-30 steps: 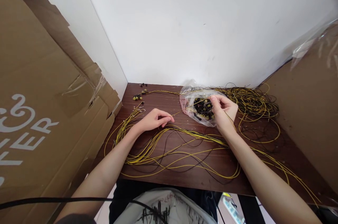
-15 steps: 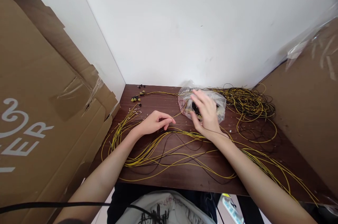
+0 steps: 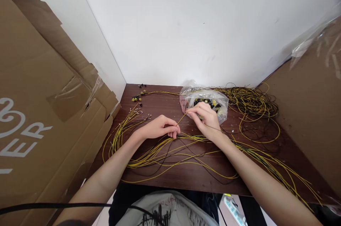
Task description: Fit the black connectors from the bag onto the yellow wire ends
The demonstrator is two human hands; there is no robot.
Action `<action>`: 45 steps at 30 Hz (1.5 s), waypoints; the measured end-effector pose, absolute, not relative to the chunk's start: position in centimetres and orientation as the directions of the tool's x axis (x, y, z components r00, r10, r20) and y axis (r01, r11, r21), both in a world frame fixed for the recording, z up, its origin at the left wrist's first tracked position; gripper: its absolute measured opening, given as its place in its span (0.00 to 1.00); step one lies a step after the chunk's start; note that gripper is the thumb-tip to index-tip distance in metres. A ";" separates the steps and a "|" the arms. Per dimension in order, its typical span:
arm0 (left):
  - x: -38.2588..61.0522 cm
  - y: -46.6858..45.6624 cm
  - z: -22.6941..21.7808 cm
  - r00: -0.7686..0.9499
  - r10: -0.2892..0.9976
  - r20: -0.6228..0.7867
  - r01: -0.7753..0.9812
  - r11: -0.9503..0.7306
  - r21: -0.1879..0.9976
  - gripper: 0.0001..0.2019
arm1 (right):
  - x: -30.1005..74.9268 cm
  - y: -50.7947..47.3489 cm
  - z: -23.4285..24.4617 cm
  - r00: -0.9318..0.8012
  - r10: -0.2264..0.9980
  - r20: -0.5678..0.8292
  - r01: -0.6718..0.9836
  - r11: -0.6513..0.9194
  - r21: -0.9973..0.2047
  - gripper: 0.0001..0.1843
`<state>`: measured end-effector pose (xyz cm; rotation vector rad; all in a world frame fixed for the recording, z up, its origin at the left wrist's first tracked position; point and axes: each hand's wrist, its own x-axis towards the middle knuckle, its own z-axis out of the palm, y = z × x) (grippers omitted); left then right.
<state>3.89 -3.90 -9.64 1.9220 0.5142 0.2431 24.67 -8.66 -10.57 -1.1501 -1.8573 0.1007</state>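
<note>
My left hand point(image 3: 159, 128) rests on the dark wooden table point(image 3: 191, 174), fingers pinched on a thin yellow wire point(image 3: 182, 118) that rises toward my right hand. My right hand point(image 3: 205, 116) is closed near the wire's free end, just in front of a clear plastic bag point(image 3: 206, 99) of small black and yellow connectors. What its fingertips hold is too small to make out. Long yellow and black wires point(image 3: 165, 151) lie spread under both forearms.
A tangled coil of yellow and black wires point(image 3: 253, 103) sits at the back right. Loose connectors point(image 3: 138, 97) lie at the back left. Cardboard sheets point(image 3: 48, 105) lean on the left, more cardboard point(image 3: 314, 112) on the right. A white wall stands behind.
My right hand left the bag's opening and came down toward the left hand, closing near the wire's end. The left hand stayed pinched on the wire.
</note>
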 end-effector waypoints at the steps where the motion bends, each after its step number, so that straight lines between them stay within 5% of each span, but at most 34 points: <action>1: 3.9 -3.9 -9.6 0.892 0.446 -0.070 0.233 -0.322 0.917 0.17 | 24.8 -8.6 -10.4 -0.085 0.745 0.661 0.656 0.542 -0.526 0.09; 9: 3.9 -3.9 -9.3 0.909 0.416 -0.030 0.224 -0.426 0.877 0.16 | 26.5 -8.0 -9.9 0.311 0.660 0.684 0.591 0.430 -0.683 0.10; 21: 4.0 -3.8 -9.9 0.922 0.386 -0.005 0.188 -0.437 0.880 0.14 | 27.9 -6.8 -10.0 0.628 0.516 0.583 0.348 0.483 -0.803 0.12; 24: 4.2 -3.8 -10.1 0.916 0.401 0.007 0.173 -0.412 0.895 0.14 | 27.7 -6.8 -10.2 0.534 0.693 0.485 0.216 0.443 -0.870 0.12; 28: 4.4 -3.8 -10.5 0.886 0.464 -0.001 0.170 -0.322 0.931 0.14 | 26.5 -7.6 -10.1 0.150 0.930 0.337 0.153 0.315 -0.937 0.12; 34: 4.9 -4.0 -10.6 0.825 0.562 -0.066 0.201 -0.182 0.963 0.16 | 24.8 -8.8 -10.1 -0.404 0.879 0.252 0.368 0.409 -0.835 0.14; 45: 5.0 -4.0 -11.2 0.829 0.559 -0.024 0.208 -0.268 0.941 0.16 | 23.5 -8.8 -10.5 -0.365 0.839 0.403 0.481 0.541 -0.690 0.13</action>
